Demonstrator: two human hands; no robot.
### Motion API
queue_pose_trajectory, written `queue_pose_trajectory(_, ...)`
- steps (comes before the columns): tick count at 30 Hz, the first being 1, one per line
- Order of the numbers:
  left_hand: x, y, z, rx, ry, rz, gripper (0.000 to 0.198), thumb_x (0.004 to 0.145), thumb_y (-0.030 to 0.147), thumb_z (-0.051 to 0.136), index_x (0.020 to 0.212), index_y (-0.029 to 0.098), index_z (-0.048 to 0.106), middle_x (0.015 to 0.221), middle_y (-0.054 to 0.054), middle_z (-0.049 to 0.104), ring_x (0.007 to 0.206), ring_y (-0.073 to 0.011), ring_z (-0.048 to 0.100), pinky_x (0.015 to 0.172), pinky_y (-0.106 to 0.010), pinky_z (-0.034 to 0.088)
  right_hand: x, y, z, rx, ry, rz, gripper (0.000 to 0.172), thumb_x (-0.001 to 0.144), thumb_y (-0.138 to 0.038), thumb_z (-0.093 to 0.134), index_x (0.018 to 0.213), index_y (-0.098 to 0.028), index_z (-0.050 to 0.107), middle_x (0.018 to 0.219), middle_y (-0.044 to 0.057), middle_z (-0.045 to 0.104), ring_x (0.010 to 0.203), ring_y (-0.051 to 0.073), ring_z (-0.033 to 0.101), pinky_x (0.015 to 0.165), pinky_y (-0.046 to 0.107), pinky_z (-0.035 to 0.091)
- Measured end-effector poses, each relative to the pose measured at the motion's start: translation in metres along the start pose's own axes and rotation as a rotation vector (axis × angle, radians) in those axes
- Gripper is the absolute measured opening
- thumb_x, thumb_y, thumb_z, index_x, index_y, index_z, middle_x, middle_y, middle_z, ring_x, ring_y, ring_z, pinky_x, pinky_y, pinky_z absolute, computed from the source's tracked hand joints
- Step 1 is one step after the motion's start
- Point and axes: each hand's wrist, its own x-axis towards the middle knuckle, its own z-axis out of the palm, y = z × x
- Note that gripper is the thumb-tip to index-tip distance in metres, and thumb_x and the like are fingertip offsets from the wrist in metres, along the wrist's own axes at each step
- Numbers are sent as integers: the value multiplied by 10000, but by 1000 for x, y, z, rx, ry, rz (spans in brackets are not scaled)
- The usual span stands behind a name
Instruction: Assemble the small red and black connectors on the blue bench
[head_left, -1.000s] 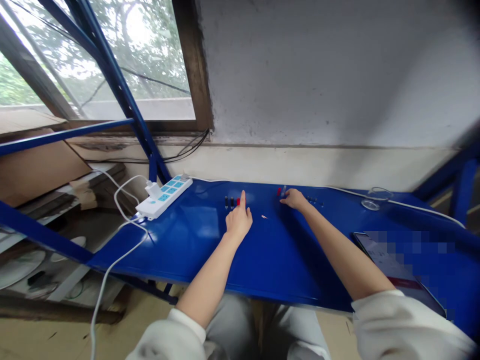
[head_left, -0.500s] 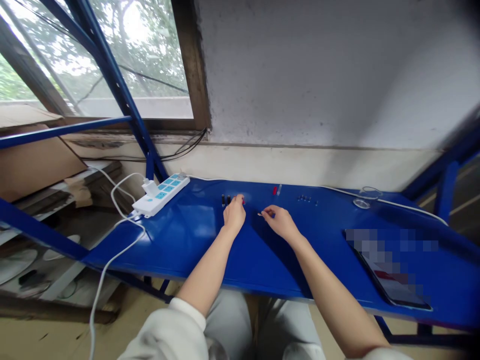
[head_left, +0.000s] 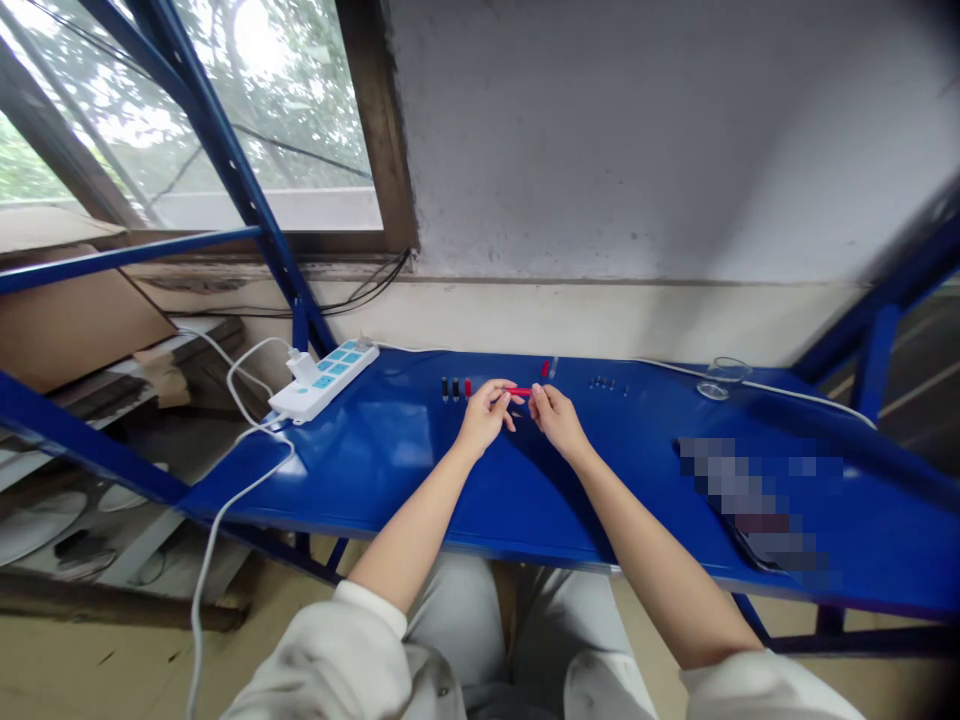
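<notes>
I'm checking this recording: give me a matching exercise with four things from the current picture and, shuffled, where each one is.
Things
1. slim red rod
2. white plastic power strip with blue sockets
3. two short black cylinders
4. clear round container

Places
A. on the right half of the blue table, toward its back edge
B. beside a short red cylinder
C. between the left hand and the right hand
D. at the table's left end, with a white plug in it

Pairs: 1-C, 2-D, 3-B, 4-A

No readable text; no legible labels, numbers, signs
</notes>
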Motion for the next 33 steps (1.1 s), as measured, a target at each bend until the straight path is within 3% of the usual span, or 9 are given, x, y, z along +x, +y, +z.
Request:
queue_pose_trajectory(5, -1, 1, -1, 16, 12, -18, 325, 809, 400, 472, 1002, 139, 478, 844, -55, 632, 388, -39, 513, 400, -176, 412, 3, 3, -2, 123, -19, -40, 393, 796, -567, 376, 709, -196, 468, 547, -35, 456, 440, 79, 404, 457, 214, 353)
queue_pose_trajectory(11, 1, -3, -4, 22, 53, 5, 357, 793, 424, 489, 989, 126, 500, 794, -50, 636, 381, -45, 507, 404, -189, 425, 4, 2, -2, 236, -128, 29, 412, 737, -557, 466, 946, -202, 452, 777, 3, 563, 447, 66, 460, 428, 214, 367)
queue_pose_trajectory(13, 1, -5, -4, 23, 48, 10, 365, 787, 430, 496, 983, 123, 507, 786, -52, 639, 385, -50, 511, 403, -192, 428, 3, 1, -2, 219, -132, 38, 400, 761, -568, 420, 896, -195, 471, 771, 12, 578, 443, 68, 468, 425, 214, 367)
queue_pose_trajectory(17, 1, -4, -3, 20, 61, 13, 359, 783, 444, 497, 931, 117, 512, 736, -46, 635, 366, -60, 507, 381, -196, 414, 3, 2, -3, 133, -141, 31, 431, 770, -596, 389, 714, -182, 494, 571, -7, 532, 398, 74, 426, 414, 217, 353)
queue_pose_trajectory(23, 1, 3, -6, 20, 291, 54, 353, 791, 485, 464, 804, 134, 492, 596, 15, 576, 324, -35, 450, 346, -158, 328, 3, -3, -7, 172, -98, 62, 444, 761, -596, 414, 660, -175, 511, 502, -18, 495, 372, 73, 407, 398, 215, 326)
queue_pose_trajectory(26, 2, 5, -7, 14, 352, 31, 368, 783, 505, 464, 770, 138, 489, 557, 31, 551, 322, -29, 432, 344, -154, 304, 4, -4, -7, 196, -61, 93, 460, 745, -611, 422, 655, -171, 520, 504, -14, 494, 379, 72, 408, 388, 210, 314)
queue_pose_trajectory(29, 1, 5, -6, 13, 332, -4, 375, 752, 511, 505, 743, 136, 499, 540, 37, 543, 326, -28, 425, 348, -154, 297, 3, -4, -6, 238, -14, 99, 452, 732, -609, 445, 678, -169, 532, 523, -13, 499, 399, 72, 409, 395, 210, 311)
queue_pose_trajectory(33, 0, 5, -2, 13, 173, -43, 364, 712, 487, 564, 739, 125, 539, 545, 26, 553, 337, -32, 435, 350, -157, 293, 0, -4, 0, 257, -66, 97, 410, 712, -585, 496, 699, -176, 522, 496, -36, 476, 400, 73, 393, 414, 216, 313)
